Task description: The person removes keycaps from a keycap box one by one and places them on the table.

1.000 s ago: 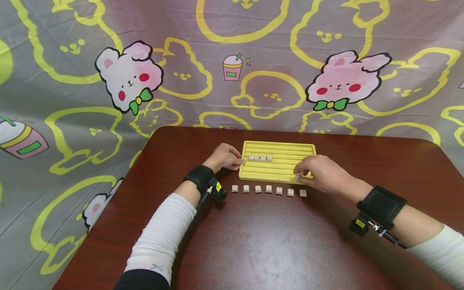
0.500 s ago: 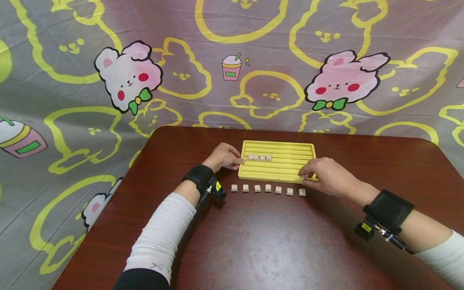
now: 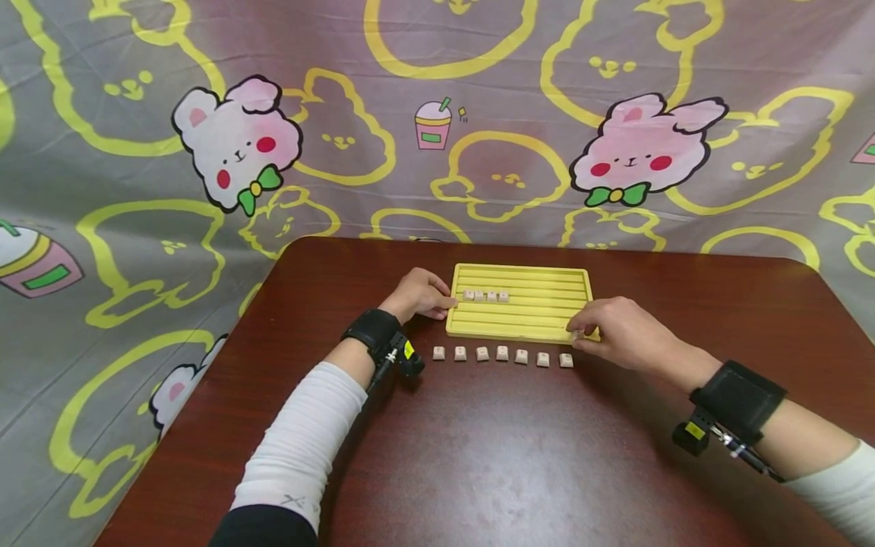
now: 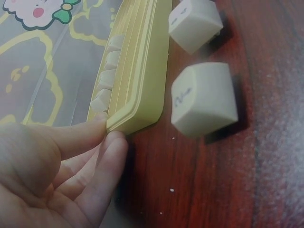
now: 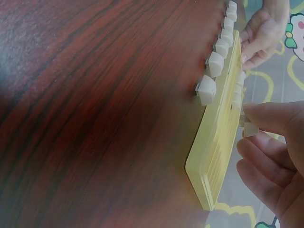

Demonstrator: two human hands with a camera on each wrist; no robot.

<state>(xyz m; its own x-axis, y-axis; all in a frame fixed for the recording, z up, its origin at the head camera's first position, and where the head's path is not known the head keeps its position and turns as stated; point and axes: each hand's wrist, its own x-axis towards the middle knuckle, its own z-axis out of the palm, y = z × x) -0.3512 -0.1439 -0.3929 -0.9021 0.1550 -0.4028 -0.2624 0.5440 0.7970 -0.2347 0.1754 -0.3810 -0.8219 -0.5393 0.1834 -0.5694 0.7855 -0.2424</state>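
A yellow ridged tray lies on the table, with several pale keycaps side by side in one of its grooves near the left end. My left hand pinches the tray's left edge, thumb above and fingers below, as the left wrist view shows at the tray's corner. My right hand is over the front right corner of the tray. Between its thumb and fingertips it holds a single keycap, partly covered by the fingers.
In front of the tray, a spaced row of several keycaps lies on the dark red-brown table. Small marks show on the nearest keycap in the left wrist view. Behind the table hangs a patterned cloth.
My right hand, with the keycap, has moved slightly right along the tray's front edge, then almost stopped. The left hand keeps its hold on the tray, and the keycap row looks unchanged.
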